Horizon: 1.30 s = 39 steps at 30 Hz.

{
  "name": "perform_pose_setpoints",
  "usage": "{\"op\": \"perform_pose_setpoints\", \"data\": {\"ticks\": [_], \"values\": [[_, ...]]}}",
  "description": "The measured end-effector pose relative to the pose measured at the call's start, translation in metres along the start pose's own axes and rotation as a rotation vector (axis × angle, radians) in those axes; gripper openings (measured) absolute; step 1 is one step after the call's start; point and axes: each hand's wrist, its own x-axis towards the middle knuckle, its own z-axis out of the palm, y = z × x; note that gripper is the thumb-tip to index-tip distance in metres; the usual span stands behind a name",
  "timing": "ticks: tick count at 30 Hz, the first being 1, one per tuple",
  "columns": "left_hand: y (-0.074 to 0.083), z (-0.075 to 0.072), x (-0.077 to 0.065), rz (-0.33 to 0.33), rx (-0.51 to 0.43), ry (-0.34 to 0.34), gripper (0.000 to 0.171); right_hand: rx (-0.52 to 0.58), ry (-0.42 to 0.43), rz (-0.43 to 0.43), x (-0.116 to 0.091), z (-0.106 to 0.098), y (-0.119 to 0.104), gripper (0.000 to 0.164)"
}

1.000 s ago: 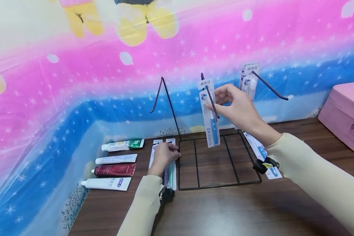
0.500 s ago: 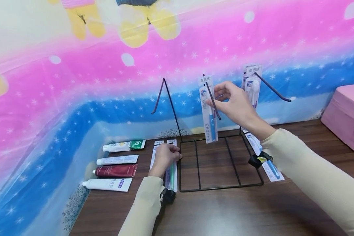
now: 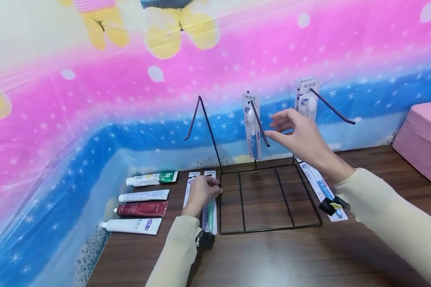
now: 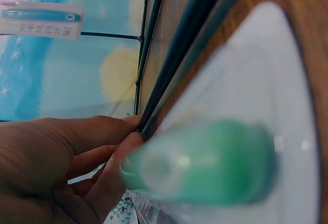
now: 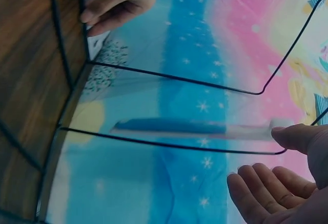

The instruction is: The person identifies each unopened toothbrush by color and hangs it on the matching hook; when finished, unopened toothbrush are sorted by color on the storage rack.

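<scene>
My left hand (image 3: 200, 193) pinches the left base wire of a black wire display rack (image 3: 269, 230) between thumb and fingers; the left wrist view shows this grip up close. A packaged blue toothbrush (image 3: 251, 127) hangs on the rack's middle hook. Just right of it is my right hand (image 3: 303, 133), holding nothing, with its fingers apart from the thumb. In the right wrist view the thumb overlaps the toothbrush's head end, and whether they touch is unclear. More packaged toothbrushes (image 3: 306, 105) hang on the right hook, partly behind my right hand. The left hook holds nothing.
Two packaged toothbrushes (image 3: 210, 217) lie left of the rack, partly under my left hand. Others (image 3: 319, 185) lie at its right side, partly hidden by my wrist. Several toothpaste tubes (image 3: 141, 208) lie far left. A pink case (image 3: 422, 143) stands right, before a patterned cloth backdrop.
My right hand has let go of the packaged blue toothbrush and drawn back slightly to the right. The toothbrush now hangs farther back on the middle hook. My left hand keeps its place.
</scene>
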Motion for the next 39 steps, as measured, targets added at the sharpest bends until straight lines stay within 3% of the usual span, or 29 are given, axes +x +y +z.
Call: {"op": "perform_pose_setpoints", "data": {"ticks": [12,19,31,39], "values": [[0.002,0.000,-0.002,-0.005,-0.011,0.003,0.016,-0.066,0.013,-0.016,-0.049,-0.032,0.033,0.032],[0.004,0.000,-0.003,-0.012,-0.017,0.006,0.017,-0.106,0.018,0.057,-0.070,-0.046,0.066,0.023],[0.003,0.001,-0.002,-0.009,-0.021,0.003,0.018,-0.222,-0.108,0.265,-0.072,-0.055,0.152,0.044],[0.001,0.001,-0.002,-0.024,-0.030,0.006,0.018,-0.203,-0.213,0.334,-0.066,-0.045,0.181,0.055]]}}
